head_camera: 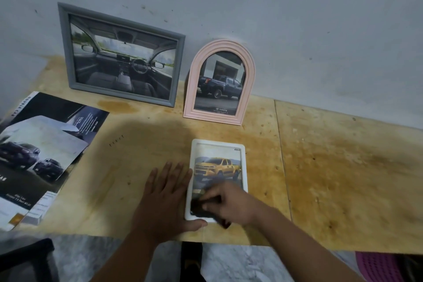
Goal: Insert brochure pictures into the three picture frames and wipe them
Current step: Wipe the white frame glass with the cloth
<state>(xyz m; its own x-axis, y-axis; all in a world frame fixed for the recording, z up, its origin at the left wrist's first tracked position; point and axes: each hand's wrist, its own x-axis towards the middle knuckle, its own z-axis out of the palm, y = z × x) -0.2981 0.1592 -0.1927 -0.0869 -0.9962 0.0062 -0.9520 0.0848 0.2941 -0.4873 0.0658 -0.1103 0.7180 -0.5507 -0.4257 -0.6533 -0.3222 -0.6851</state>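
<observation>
Stained plywood (343, 167) under a grey wall carries the white frame (243, 162), laid flat at 6 o'clock. It is wiped with a dark cloth (201, 209) pinched by the right hand (233, 205); the left hand (164, 199), spread flat, braces the 9 o'clock edge. Light strokes toward 12 o'clock are judged best. The grey frame (66, 52) and pink frame (192, 84) lean filled behind.

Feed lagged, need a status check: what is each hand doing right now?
Left hand: open, flat on the table, bracing the white frame.
Right hand: closed on a dark cloth, pressed on the white frame's glass.
</observation>
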